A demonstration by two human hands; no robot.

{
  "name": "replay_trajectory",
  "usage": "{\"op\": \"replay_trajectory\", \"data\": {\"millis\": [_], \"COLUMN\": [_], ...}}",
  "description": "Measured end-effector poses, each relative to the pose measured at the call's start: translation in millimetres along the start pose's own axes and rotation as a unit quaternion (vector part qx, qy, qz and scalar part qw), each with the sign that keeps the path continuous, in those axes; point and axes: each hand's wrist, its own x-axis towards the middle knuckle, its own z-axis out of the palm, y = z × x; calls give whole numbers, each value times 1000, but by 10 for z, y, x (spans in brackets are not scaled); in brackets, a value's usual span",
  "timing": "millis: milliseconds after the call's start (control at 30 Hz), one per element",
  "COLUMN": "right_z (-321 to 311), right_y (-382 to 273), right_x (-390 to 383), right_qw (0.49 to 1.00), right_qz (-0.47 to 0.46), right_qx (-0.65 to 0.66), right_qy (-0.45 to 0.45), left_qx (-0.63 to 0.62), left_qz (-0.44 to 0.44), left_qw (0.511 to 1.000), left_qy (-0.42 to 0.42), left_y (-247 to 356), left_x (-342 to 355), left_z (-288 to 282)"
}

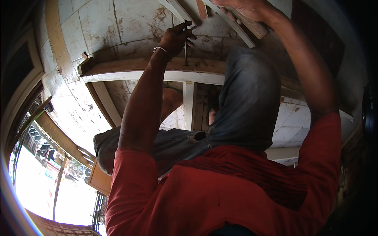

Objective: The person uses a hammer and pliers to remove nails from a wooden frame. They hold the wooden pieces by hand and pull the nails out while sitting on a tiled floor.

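My left hand [176, 40], with a bangle at the wrist, pinches a thin dark metal rod like a chisel [186, 53]. The rod stands nearly upright, its lower end on the brown upper face of a wooden beam [138, 66]. At the top edge, my right hand [252, 9] is closed around a thick, worn piece of wood [254, 28], raised beyond the beam and to the right of the rod. Part of that hand and of the wood is cut off by the frame. My bent knee [252, 90] is beside the beam.
The beam joins a white-faced frame with a crosspiece [189, 104]. Pale strips of wood [235, 27] lie at the top on stained floor tiles [136, 21]. A bare limb shows under the frame. At left are a doorway and a bright outdoor area [37, 181].
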Motion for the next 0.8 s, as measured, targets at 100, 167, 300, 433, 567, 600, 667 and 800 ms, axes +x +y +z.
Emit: {"op": "replay_trajectory", "data": {"millis": [100, 167, 300, 433, 567, 600, 667, 800], "right_z": [34, 58, 35, 59, 175, 214, 227, 184], "right_y": [-116, -96, -97, 17, -157, -194, -235, 48], "right_x": [-41, 7, 92, 169, 62, 23, -9, 30], "right_qw": [995, 997, 999, 995, 996, 997, 998, 995], "right_qz": [38, 22, -27, -90, -30, -23, 46, -17], "right_qx": [84, 65, 34, 15, 69, 31, -35, 61], "right_qy": [-48, -27, 7, 41, 44, 62, 28, -73], "left_qx": [8, -21, -68, -20, -43, -44, -61, -62], "left_qz": [22, 18, 20, 64, 22, 22, 14, 13], "left_qw": [1000, 1000, 997, 998, 999, 999, 998, 998], "left_qy": [3, 12, 26, -3, 5, 5, 15, 16], "left_y": [2, -37, -114, -119, -96, -88, -90, -102], "left_x": [-32, -23, -15, -38, -28, -36, -37, -37], "left_z": [-32, -36, -63, -3, 64, 64, 67, 66]}}
